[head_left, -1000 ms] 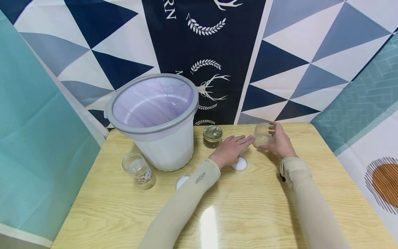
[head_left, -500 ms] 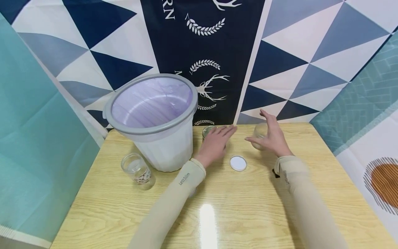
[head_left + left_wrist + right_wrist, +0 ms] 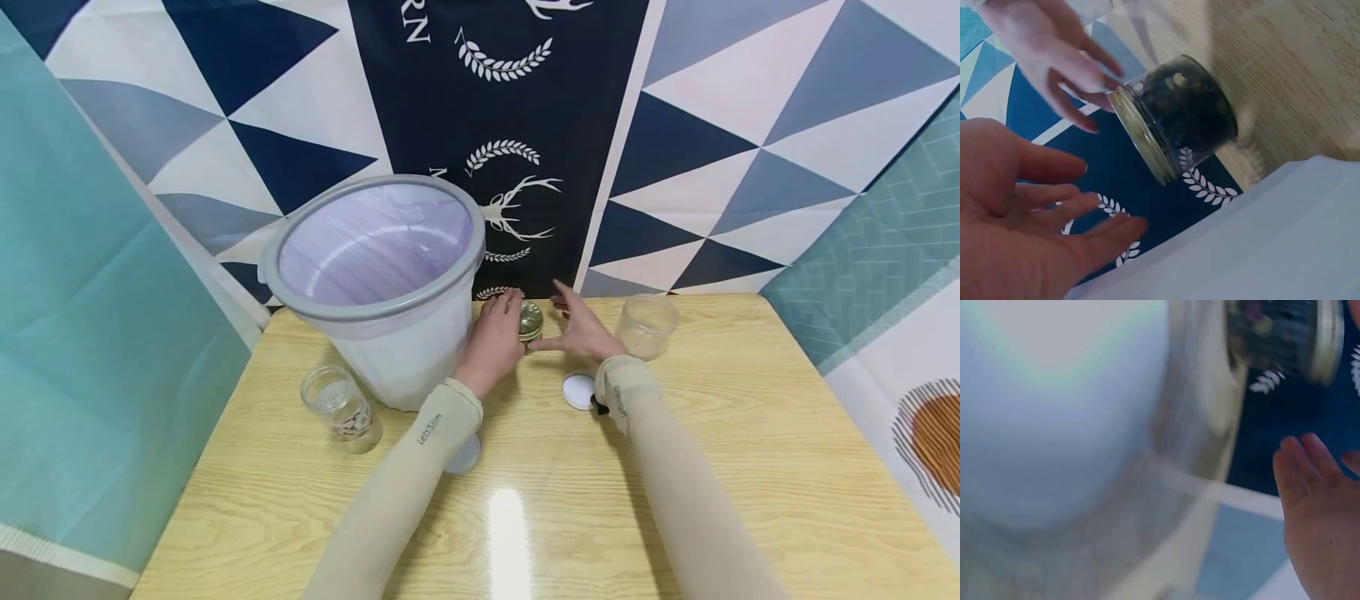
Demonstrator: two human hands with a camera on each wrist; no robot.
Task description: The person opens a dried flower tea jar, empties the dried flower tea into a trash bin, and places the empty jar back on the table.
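A glass jar with a gold lid stands near the table's back edge, between my two hands. Dark contents with a few lighter bits fill the jar in the left wrist view. My left hand is at its left side, fingers extended and apart from the glass in the left wrist view. From the right comes my right hand, thumb and fingers spread toward the jar. The right wrist view shows that hand below the blurred jar, with a gap between them.
Right of my hands stands an uncovered clear jar. White discs lie by my right wrist and beside my left sleeve. A large white bin with a grey rim is close on the left, and a clear jar stands before it.
My right hand has let go of the clear jar on the right and moved left toward the gold-lidded jar. My left hand has moved left, away from the clear jar, to the gold-lidded jar's left side.
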